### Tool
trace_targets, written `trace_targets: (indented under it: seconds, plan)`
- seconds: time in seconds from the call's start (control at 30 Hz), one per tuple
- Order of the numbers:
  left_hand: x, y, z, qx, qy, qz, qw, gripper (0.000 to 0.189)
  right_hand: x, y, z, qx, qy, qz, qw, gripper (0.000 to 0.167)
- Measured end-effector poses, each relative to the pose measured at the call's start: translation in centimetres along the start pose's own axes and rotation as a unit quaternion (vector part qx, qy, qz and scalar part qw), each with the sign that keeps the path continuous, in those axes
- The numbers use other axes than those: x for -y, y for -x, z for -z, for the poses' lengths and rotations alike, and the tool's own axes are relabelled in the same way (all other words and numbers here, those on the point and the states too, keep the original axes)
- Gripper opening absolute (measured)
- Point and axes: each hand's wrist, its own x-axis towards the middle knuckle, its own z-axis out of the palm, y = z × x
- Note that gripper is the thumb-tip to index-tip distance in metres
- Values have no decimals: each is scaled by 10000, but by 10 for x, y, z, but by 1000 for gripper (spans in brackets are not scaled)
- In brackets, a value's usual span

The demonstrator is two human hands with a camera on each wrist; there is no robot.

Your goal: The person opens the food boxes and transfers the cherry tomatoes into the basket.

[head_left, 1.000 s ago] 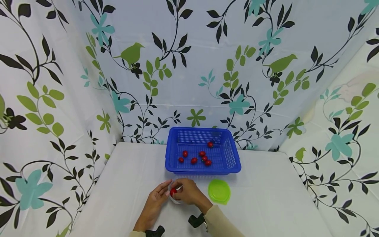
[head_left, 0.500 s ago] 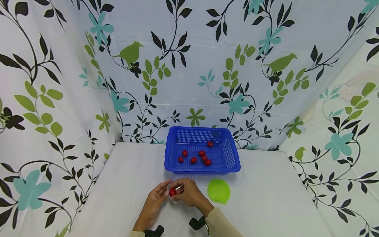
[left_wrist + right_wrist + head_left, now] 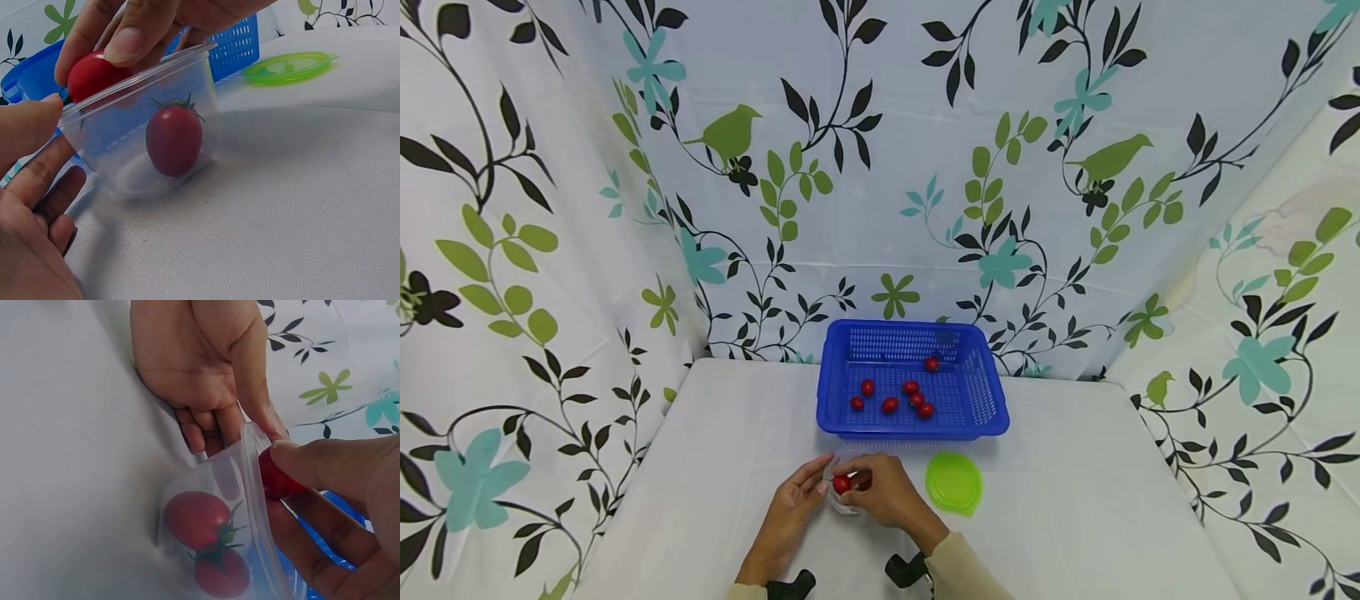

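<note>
A small clear plastic tub stands tilted on the white cloth. My left hand grips its rim, thumb on the near edge and fingers behind the wall. At the tub's opening, my right hand pinches a red cherry tomato between thumb and fingers. That tomato sits at rim level in the left wrist view. Through the tub's wall in the right wrist view, two cherry tomatoes show: an upper tomato and a lower tomato, both with green stems.
Behind the hands is a blue perforated basket with several cherry tomatoes inside. A lime-green lid lies flat to the right of the tub. Patterned curtains surround the table at the back and sides.
My right hand and its tomato have shifted slightly to the right over the tub. The left hand stays in place on the rim.
</note>
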Motion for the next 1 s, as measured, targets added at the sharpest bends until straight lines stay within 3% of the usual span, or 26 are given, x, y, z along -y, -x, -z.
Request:
trace_targets:
  seconds: [0.37, 0.63, 1.0]
  plan:
    - [0, -3, 0, -6, -14, -8, 10000, 51, 11, 9, 15, -244, 341, -67, 9991, 33]
    - [2, -3, 1, -26, -55, -6, 10000, 51, 12, 11, 27, -270, 213, 172, 9993, 35]
    - [4, -3, 1, -5, -23, -33, 10000, 50, 17, 11, 38, -380, 144, 195, 9990, 35]
